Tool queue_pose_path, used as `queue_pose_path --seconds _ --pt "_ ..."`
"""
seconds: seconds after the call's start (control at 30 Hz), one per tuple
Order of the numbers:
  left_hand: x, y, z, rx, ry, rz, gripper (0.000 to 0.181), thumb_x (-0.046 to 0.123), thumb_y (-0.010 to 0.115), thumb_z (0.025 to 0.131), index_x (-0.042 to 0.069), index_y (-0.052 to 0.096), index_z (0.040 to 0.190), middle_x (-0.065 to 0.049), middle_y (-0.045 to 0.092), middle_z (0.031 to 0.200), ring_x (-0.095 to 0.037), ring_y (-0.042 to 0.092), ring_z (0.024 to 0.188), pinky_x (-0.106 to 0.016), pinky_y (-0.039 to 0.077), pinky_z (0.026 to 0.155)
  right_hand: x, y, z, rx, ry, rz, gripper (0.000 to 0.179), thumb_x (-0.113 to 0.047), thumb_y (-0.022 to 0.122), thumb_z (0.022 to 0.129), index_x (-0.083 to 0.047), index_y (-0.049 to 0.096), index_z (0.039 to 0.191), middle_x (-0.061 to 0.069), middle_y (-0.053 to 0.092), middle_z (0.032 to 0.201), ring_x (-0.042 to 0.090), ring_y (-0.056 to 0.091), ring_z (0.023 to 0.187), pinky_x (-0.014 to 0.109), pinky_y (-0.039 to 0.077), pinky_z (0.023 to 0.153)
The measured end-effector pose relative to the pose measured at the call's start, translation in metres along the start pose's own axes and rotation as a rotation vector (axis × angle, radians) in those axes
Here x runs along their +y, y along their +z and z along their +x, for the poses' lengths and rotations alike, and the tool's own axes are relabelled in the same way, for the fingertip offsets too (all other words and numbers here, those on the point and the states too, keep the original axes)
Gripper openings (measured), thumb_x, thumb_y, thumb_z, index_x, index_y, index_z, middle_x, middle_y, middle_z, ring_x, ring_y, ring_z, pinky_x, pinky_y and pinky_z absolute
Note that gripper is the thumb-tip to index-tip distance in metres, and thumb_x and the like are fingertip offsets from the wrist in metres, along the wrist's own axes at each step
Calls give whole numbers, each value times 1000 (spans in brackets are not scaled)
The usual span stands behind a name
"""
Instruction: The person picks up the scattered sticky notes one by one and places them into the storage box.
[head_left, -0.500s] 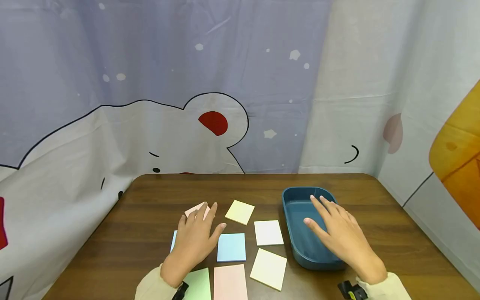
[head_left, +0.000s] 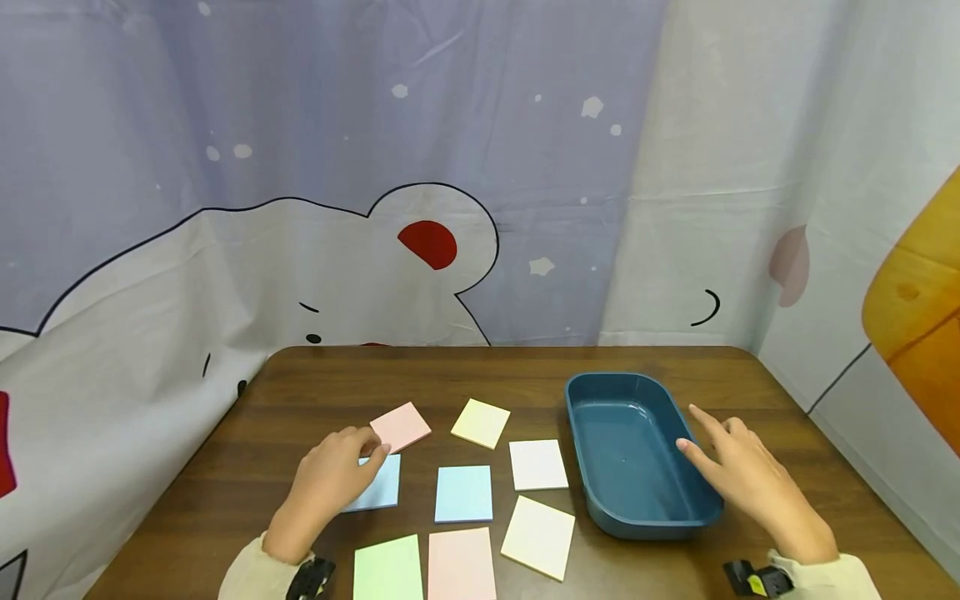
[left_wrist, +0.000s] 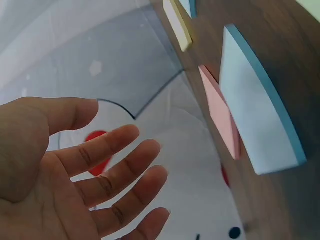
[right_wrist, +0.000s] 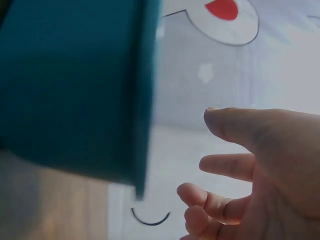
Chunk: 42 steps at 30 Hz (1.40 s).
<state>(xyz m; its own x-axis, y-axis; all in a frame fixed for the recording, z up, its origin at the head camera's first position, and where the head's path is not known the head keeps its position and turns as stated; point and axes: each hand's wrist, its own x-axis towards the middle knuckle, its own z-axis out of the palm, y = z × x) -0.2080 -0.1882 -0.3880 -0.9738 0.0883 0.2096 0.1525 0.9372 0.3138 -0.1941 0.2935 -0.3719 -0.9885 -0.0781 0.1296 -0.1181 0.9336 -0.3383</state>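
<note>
My left hand (head_left: pixel 327 475) hovers over the left blue sticky note pad (head_left: pixel 381 485), fingers loosely bent and holding nothing; the left wrist view shows a gap between the fingers (left_wrist: pixel 120 175) and that pad. Just beyond the hand lies a small pink pad (head_left: pixel 401 427). On the right, my right hand (head_left: pixel 757 479) hangs beside the right rim of a dark blue plastic bin (head_left: pixel 630 467), thumb and fingers apart with nothing between them. The right wrist view shows the bin's side (right_wrist: pixel 75 100) apart from the fingertips (right_wrist: pixel 212 120).
Between the left hand and the bin lie a yellow pad (head_left: pixel 481 423), a white pad (head_left: pixel 538 465), another blue pad (head_left: pixel 463 494) and a cream pad (head_left: pixel 538 537). Nearer are a green pad (head_left: pixel 388 571) and a larger pink pad (head_left: pixel 462 567). A printed curtain (head_left: pixel 300 125) hangs behind the wooden table (head_left: pixel 315 375).
My left hand has moved left and nearer, uncovering the small pink pad and part of the left blue one. My right hand has shifted right, from above the bin to its outer side.
</note>
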Motion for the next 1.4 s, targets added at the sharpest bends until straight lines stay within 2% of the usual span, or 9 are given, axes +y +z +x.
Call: queue_pose_path --seconds 0.13,0.23,0.3,0.5,0.6,0.73,0.93,1.23,1.4 --pt "-13 0 2 -53 -16 -7 21 32 63 92 13 69 100 -4 67 96 -26 65 88 -45 51 67 13 5 2 -41 18 45 70 -45 47 99 6 33 144 26 53 103 32 58 86 47 47 65" --pt "-21 2 3 -92 -24 -10 24 31 63 92 11 69 104 -6 67 98 -26 64 88 -44 51 66 20 13 4 -51 6 72 64 -36 49 100 12 34 140 15 54 86 25 55 77 42 46 66" --pt "-26 4 4 -113 -30 -10 28 31 63 92 10 69 109 -8 66 100 -27 64 87 -45 50 67 24 17 5 -58 -2 77 61 -31 49 100 15 36 138 20 59 86 29 57 78 44 47 69" --pt "-38 9 5 -200 -59 -5 44 33 63 91 8 61 126 -16 62 113 -35 58 95 -54 47 75 30 22 7 -82 -7 86 53 -23 48 101 18 40 134 36 57 120 50 58 107 59 46 85" --pt "-42 11 6 -241 -70 -3 50 35 63 91 7 57 132 -22 56 123 -44 53 105 -63 42 83 31 24 8 -57 -12 87 49 -20 49 101 17 43 132 26 65 96 41 62 98 52 49 79" --pt "-50 16 6 -290 -84 -9 54 36 63 91 7 54 136 -26 52 125 -45 49 108 -63 39 84 32 27 8 -47 -4 87 48 -18 49 100 18 44 131 4 45 67 24 54 78 38 42 68" --pt "-59 22 5 -333 -110 -15 61 38 65 89 7 50 139 -25 48 122 -39 44 105 -59 37 83 30 30 5 -44 -6 103 46 -17 49 100 19 45 130 0 36 63 14 39 60 31 34 61" --pt "-58 22 7 -332 -93 33 53 36 69 86 8 58 131 -25 50 123 -42 45 108 -61 37 83 29 32 4 -46 -1 112 46 -16 50 100 19 44 130 0 36 62 14 39 60 32 36 62" --pt "-62 21 12 -339 -82 -17 51 36 73 84 7 59 123 -23 49 120 -41 45 107 -59 37 82 29 32 5 -9 -14 108 44 -14 51 99 18 47 127 -1 38 63 14 41 61 33 36 63"
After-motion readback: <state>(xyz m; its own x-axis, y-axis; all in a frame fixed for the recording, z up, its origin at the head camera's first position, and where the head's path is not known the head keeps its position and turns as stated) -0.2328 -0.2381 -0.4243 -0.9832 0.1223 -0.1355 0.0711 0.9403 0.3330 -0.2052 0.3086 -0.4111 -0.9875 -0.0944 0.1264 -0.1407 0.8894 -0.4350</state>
